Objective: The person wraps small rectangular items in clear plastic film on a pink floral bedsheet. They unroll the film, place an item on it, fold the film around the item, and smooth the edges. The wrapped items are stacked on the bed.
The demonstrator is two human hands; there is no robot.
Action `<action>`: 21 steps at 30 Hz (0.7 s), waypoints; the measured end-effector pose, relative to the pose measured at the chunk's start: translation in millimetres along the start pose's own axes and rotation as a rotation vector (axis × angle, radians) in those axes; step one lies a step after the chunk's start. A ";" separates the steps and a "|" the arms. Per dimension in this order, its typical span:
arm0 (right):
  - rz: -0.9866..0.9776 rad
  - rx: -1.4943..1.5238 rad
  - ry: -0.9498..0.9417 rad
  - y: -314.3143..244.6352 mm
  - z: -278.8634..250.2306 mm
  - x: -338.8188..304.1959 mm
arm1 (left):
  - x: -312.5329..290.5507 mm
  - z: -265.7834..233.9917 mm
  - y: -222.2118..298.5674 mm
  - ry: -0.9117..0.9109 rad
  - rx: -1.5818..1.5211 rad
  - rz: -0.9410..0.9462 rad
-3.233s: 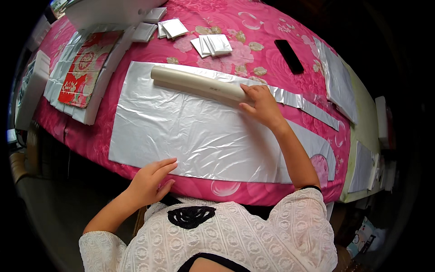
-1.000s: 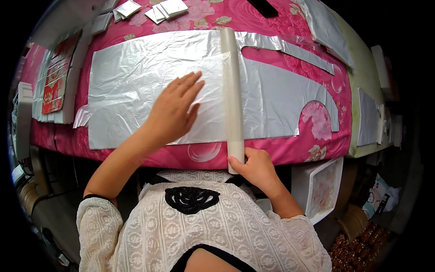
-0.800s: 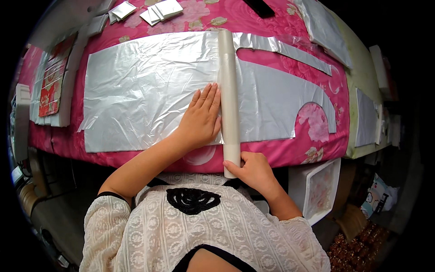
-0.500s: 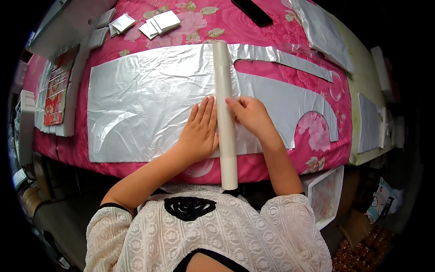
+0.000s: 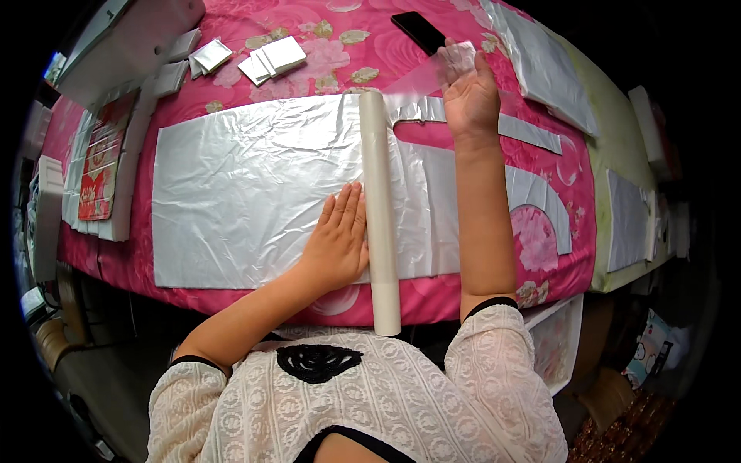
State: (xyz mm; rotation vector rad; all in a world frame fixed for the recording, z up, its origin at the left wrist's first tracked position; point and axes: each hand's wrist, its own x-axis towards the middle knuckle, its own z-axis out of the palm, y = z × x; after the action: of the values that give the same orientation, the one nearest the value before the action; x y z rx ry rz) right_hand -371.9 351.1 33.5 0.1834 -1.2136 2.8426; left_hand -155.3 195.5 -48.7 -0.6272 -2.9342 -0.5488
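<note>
A stack of silvery-white plastic vest bags (image 5: pixel 231 201) lies flat on the table, its handle cut-outs toward the right. Across the bags, running from far to near, rests a long off-white tube (image 5: pixel 378 224) whose near end overhangs the table edge. My left hand (image 5: pixel 337 243) is spread flat on the bags, its side against the tube. On the far right my right hand (image 5: pixel 469 96) is raised, palm up, with thin clear plastic film (image 5: pixel 421 79) caught at its fingers. The film stretches back toward the tube's far end. My right forearm hides part of the bag handles.
A black phone (image 5: pixel 417 32) lies beyond my right hand. Small white folded packets (image 5: pixel 279 56) sit at the far left, near a red printed package (image 5: pixel 106 158) and a white box (image 5: pixel 127 46). More flat plastic bags (image 5: pixel 540 69) lie at right; a white bin (image 5: pixel 557 339) stands below the edge.
My right hand has moved from beside the tube to the far right, drawing clear film out with it. My left hand stays flat on the bags beside the tube.
</note>
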 end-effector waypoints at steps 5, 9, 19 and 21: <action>0.084 -0.544 -0.490 46.2 112.5 -48.0 | -4.9 -1.5 -2.4 0.019 -0.001 -0.008; -0.057 -0.967 -0.783 152.1 158.7 -109.4 | -5.0 8.9 -9.2 0.146 -0.083 0.115; -0.103 -0.850 -1.171 145.1 159.4 -185.9 | -1.2 21.7 -8.9 0.209 0.037 0.041; -0.268 -0.847 -1.112 98.9 121.5 -178.9 | -4.5 33.4 -13.3 0.230 0.064 -0.001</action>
State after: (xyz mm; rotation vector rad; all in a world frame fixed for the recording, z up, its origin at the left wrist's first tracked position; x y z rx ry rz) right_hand -192.1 195.8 23.3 1.7895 -2.1310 1.6509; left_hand -157.1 194.6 -84.9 -0.5171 -2.7248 -0.4890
